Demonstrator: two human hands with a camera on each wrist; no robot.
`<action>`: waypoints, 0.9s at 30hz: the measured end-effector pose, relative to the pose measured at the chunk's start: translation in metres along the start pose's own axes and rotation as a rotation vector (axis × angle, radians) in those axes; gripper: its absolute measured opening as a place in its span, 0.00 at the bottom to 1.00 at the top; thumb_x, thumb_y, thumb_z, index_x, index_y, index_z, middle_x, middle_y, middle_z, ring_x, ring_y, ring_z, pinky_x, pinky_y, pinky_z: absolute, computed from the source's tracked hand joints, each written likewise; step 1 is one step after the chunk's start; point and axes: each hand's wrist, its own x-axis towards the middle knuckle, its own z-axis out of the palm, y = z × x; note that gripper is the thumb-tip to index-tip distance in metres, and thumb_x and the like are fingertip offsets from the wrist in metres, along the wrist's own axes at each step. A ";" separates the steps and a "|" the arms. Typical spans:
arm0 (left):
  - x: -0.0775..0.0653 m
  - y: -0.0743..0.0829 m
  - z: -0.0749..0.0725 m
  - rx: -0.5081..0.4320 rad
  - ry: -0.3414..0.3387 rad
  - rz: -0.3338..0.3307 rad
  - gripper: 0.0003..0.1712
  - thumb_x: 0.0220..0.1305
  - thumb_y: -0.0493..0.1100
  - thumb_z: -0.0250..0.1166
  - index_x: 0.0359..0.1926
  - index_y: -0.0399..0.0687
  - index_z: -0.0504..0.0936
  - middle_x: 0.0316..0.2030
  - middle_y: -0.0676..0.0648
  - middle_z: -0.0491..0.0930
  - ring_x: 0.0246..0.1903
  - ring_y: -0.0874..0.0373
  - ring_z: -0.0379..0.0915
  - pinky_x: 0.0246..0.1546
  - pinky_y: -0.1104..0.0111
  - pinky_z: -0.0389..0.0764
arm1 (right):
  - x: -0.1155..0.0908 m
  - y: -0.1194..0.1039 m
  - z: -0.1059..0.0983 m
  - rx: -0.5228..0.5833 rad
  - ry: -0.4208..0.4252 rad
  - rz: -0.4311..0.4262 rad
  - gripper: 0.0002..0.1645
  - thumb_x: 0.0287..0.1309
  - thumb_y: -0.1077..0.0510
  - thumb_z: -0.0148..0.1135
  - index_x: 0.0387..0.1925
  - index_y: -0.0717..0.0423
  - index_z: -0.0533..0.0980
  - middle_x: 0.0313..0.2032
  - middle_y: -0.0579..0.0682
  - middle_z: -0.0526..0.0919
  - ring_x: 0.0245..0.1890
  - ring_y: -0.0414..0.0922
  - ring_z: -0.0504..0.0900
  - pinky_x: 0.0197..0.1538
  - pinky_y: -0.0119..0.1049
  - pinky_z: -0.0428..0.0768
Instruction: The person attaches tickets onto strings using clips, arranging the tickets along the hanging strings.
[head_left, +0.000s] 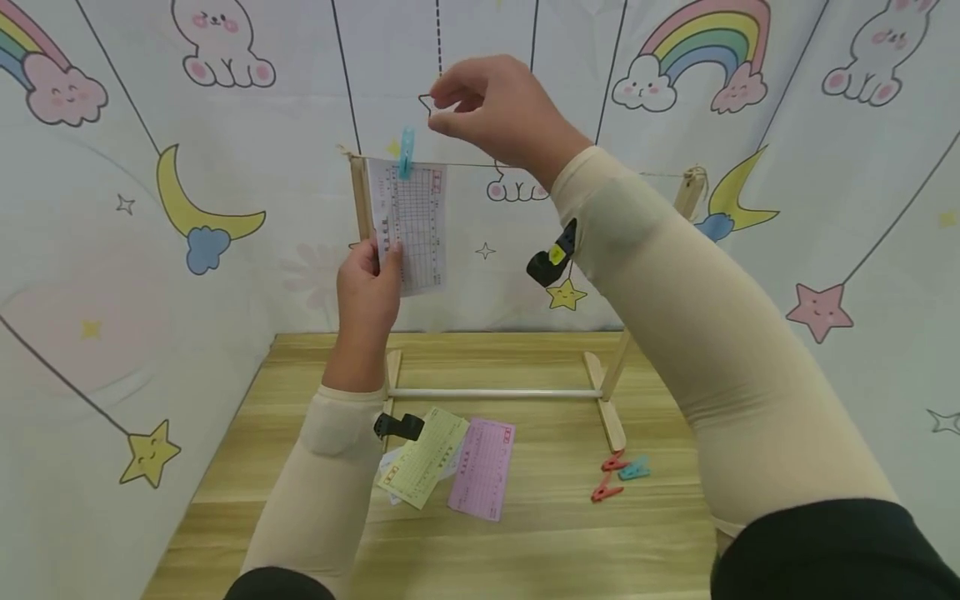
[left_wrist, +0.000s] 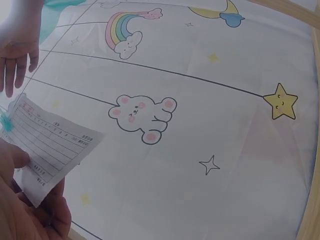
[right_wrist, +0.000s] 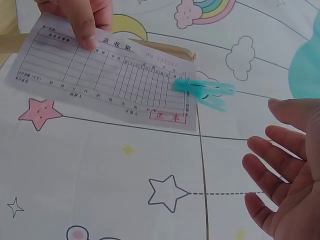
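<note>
White paper, a printed slip (head_left: pixel 423 225), is pinched in the head view by the left hand (head_left: pixel 367 292) and is clipped above that hand, at the string (head_left: pixel 480 164), by a blue clothespin (head_left: pixel 407 154); the right hand (head_left: pixel 498 108) is held well apart from the left, above and right of the clothespin. Below the hands, a yellow slip (head_left: pixel 426 457) and a pink slip (head_left: pixel 483 471) are laid. In the left wrist view, the printed slip is gripped between thumb and fingers. In the right wrist view, the right fingers are loosely parted near the clothespin.
</note>
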 end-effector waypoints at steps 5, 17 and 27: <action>-0.008 -0.013 -0.005 0.019 0.024 0.005 0.17 0.79 0.50 0.59 0.54 0.40 0.80 0.49 0.45 0.84 0.42 0.56 0.81 0.45 0.68 0.82 | -0.017 0.015 -0.012 0.007 0.101 0.023 0.21 0.71 0.41 0.62 0.59 0.44 0.82 0.55 0.42 0.83 0.57 0.38 0.75 0.60 0.30 0.73; -0.056 -0.079 -0.023 0.129 0.011 0.003 0.14 0.76 0.47 0.62 0.51 0.41 0.83 0.38 0.46 0.84 0.36 0.44 0.83 0.33 0.71 0.80 | -0.072 0.068 -0.041 0.019 0.325 0.014 0.19 0.74 0.44 0.58 0.52 0.51 0.84 0.47 0.44 0.85 0.49 0.38 0.75 0.54 0.30 0.72; -0.114 -0.129 -0.016 0.398 -0.214 -0.107 0.16 0.74 0.51 0.63 0.54 0.49 0.84 0.45 0.48 0.85 0.42 0.52 0.82 0.38 0.57 0.84 | -0.133 0.122 0.002 -0.042 0.225 -0.140 0.15 0.74 0.49 0.60 0.45 0.56 0.84 0.41 0.46 0.86 0.43 0.40 0.78 0.49 0.39 0.78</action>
